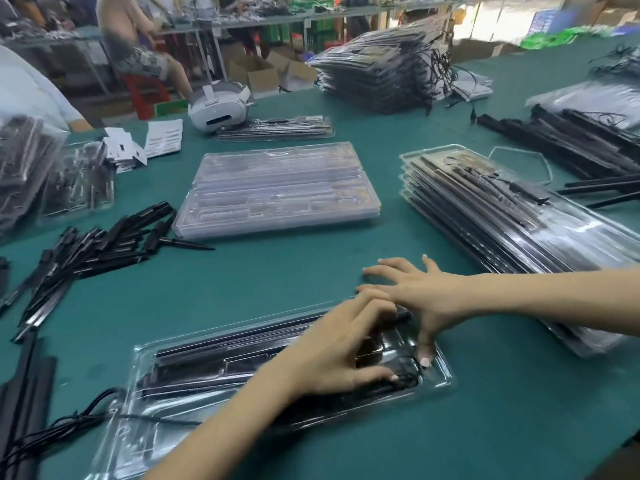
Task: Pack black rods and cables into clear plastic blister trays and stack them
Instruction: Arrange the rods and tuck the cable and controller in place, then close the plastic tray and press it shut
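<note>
Near the front edge of the green table (242,282), your left hand (341,348) lies with fingers loosely curled, pressing on the black rods (221,355) and cable (405,379) inside the clear blister tray (440,375), while your right hand (420,294) spreads its fingers straight, thumb tip pushing down at the tray's right end. Bare cloth lies open between this tray and the empty trays (277,188) beyond; packed trays (512,216) sit stacked just right, loose rods (93,244) left. Benches and cartons fill the blurred background.
</note>
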Tool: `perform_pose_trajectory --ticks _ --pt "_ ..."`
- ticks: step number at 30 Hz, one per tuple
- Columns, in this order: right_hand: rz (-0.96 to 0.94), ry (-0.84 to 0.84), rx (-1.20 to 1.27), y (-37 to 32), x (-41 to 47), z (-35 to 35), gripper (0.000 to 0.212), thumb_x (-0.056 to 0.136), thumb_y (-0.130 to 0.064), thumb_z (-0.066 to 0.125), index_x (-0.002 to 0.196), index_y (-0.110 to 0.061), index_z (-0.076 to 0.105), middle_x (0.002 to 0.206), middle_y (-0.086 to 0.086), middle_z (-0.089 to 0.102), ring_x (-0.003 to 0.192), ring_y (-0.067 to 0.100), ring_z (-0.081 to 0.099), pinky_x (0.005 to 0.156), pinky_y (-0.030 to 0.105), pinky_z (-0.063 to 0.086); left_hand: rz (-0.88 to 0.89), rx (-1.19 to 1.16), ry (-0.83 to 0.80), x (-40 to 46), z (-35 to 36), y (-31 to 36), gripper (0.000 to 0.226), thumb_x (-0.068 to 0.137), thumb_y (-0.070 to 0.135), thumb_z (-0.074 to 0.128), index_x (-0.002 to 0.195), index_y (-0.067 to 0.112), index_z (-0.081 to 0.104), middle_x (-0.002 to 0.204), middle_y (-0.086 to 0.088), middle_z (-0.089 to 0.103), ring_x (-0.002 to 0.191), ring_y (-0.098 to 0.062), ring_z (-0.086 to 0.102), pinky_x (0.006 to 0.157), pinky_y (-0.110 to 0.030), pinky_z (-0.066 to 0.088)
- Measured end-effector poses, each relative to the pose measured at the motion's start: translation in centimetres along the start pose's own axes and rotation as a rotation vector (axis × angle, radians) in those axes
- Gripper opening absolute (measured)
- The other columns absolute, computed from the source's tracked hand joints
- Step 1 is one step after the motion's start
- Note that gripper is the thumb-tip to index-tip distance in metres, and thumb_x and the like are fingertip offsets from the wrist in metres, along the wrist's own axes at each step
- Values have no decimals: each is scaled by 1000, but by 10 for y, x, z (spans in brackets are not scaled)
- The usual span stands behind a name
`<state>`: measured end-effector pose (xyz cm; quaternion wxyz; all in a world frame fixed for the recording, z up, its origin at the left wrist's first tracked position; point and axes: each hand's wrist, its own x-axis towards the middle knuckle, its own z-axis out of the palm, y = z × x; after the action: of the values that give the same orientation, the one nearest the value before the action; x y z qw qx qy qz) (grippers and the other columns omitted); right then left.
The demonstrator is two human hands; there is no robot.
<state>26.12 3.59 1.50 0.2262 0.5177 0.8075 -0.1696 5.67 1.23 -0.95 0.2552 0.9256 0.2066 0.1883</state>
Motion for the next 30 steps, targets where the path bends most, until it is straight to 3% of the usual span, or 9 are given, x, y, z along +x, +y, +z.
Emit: perform_pose_trajectory --ticks 3,5,9,12,14,19,25,28,30 --pt "11 -16 29 2 -3 0 136 51 -51 88 150 -43 -5 156 -12 -15 143 14 -19 106 74 3 -145 166 49 -46 -25 -18 64 88 51 57 141 22 34 141 11 36 129 -4 35 110 -22 26" --pt "-6 -22 33 7 -7 1 137 53 -58 84 147 -44 -14 155 -14 -19 141 11 -22 110 69 -1 -265 282 48 -87 -37 -27 69 91 61 42 148 29 21 149 15 27 137 7 18 116 -17 10" --pt "-56 -109 25 4 -8 -17 129 58 -70 74 143 -50 -22 154 -17 -19 142 10 -19 115 61 -3 -433 436 -65 -129 -34 -28 71 91 70 11 150 35 -6 157 21 0 142 6 -8 119 -28 -7" --pt "-68 68 299 -39 7 -25 112 63 -76 63 146 -51 -9 158 -13 -4 144 7 -7 117 58 3 -477 516 -119 -132 -30 -26 66 91 63 -1 148 33 -16 155 22 -17 141 4 -20 118 -33 -13" --pt "2 172 385 -76 23 -17 110 67 -74 64 148 -47 -4 159 -5 -4 145 14 -10 114 62 2 -488 527 -121 -131 -30 -26 63 91 58 -4 146 32 -21 153 21 -24 139 4 -25 116 -34 -16" --pt "181 74 366 -116 47 1 124 56 -80 67 147 -48 -11 158 4 -24 143 23 -27 107 69 -11 -523 534 -132 -129 -27 -24 60 99 52 8 145 31 -25 151 20 -30 136 3 -32 115 -37 -21" --pt "224 40 331 -116 48 9 131 47 -84 68 146 -50 -12 158 3 -25 143 22 -28 106 65 -18 -535 504 -113 -128 -24 -22 61 101 48 16 148 31 -19 152 21 -27 135 4 -32 114 -37 -22" --pt "271 74 339 -121 48 10 133 46 -84 68 146 -49 -13 156 4 -28 142 23 -30 110 61 -17 -584 344 -128 -123 -27 -27 67 100 48 30 150 34 -12 155 22 -20 136 7 -29 112 -35 -25" --pt "296 70 322 -123 47 10 135 47 -83 69 146 -46 -16 155 5 -30 142 24 -30 111 59 -16 -630 179 -111 -114 -33 -29 75 94 50 47 151 36 0 157 20 -5 139 8 -16 111 -32 -22"
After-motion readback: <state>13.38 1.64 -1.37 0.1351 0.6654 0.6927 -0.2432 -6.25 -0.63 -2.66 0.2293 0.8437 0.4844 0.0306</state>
